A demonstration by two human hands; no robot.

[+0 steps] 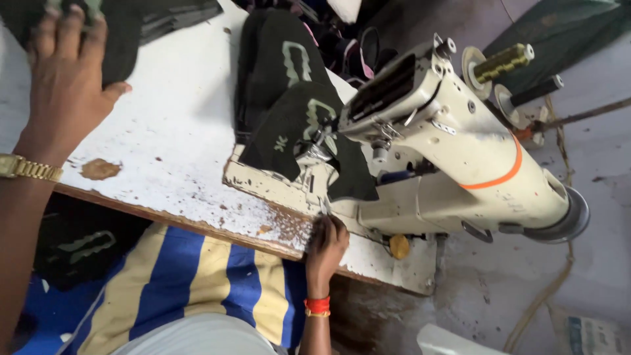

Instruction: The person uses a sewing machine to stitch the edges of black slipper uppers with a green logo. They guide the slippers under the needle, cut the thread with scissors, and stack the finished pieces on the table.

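My left hand (66,79), with a gold watch on its wrist, lies at the top left on a stack of black fabric pieces (125,46), its fingers curled over the top piece. My right hand (327,244), with a red band on its wrist, is at the table's near edge by the base of the cream sewing machine (460,151). Its fingers are pinched on a small metal tool (324,206). A black shaped piece with a pale green logo (296,128) lies under the machine's needle. Another such piece (279,59) lies behind it.
The white worn table top (177,131) has chipped paint and a brown wooden edge. Thread spools (503,62) stand on the machine's top. A blue and cream striped cloth (197,283) covers my lap, with a black piece (79,243) on it. More dark pieces are heaped beyond the table.
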